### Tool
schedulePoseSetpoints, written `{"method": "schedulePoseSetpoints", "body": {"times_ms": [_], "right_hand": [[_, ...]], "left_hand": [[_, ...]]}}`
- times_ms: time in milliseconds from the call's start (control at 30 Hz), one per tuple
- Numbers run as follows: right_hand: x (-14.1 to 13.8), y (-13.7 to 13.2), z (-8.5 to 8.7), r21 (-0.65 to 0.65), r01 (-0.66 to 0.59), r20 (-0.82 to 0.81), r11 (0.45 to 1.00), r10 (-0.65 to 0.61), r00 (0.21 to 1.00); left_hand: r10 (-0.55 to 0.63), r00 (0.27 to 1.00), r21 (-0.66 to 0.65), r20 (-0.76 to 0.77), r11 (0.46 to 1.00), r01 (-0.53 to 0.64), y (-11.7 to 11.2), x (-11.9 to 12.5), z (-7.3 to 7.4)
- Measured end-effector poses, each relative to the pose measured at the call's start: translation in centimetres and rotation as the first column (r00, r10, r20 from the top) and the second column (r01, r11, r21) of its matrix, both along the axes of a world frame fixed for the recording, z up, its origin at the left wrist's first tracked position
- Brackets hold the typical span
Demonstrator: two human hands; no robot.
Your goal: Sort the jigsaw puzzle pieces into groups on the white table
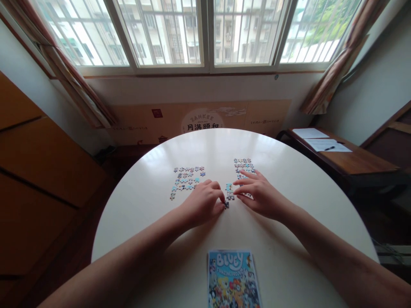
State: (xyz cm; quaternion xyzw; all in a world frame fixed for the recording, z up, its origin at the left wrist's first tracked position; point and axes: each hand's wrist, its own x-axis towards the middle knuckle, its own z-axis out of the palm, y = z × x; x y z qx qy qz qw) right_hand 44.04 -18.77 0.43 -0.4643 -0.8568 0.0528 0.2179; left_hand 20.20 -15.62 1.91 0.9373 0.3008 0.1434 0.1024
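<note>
My left hand [205,201] is closed in a pinch on a small dark jigsaw piece [226,205] at the table's middle. Just beyond that piece lies a small joined strip of jigsaw pieces [229,191]. My right hand [257,188] hovers or rests to the right of the strip, fingers spread and pointing left; whether its fingertips touch the strip I cannot tell. Beyond it are rows of loose jigsaw pieces [244,164], partly covered by its fingers. More rows of loose pieces [186,182] lie beyond my left hand.
A blue Bluey picture sheet [233,278] lies near me on the round white table [135,222]. To the right, a wooden side table [362,158] carries papers [327,145] and a pen [329,148]. Behind stand a barred window and a long printed box [138,122].
</note>
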Motion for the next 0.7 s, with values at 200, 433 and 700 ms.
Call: {"method": "schedulePoseSetpoints", "body": {"times_ms": [200, 433, 700], "right_hand": [[-0.2, -0.2, 0.2, -0.042, 0.029, 0.008, 0.999, -0.029, 1.0], [-0.8, -0.5, 0.7, -0.073, 0.032, 0.013, 0.997, -0.031, 0.999], [-0.7, -0.5, 0.7, -0.061, 0.019, 0.006, 0.998, -0.018, 1.0]], "left_hand": [[0.002, 0.999, 0.022, 0.046, 1.0, -0.003, 0.0, 0.7, -0.7], [0.008, 0.997, 0.047, 0.08, 0.999, -0.011, 0.3, 1.3, -1.6], [0.007, 0.998, 0.059, 0.065, 0.998, -0.011, 0.3, 1.1, -1.2]]}}
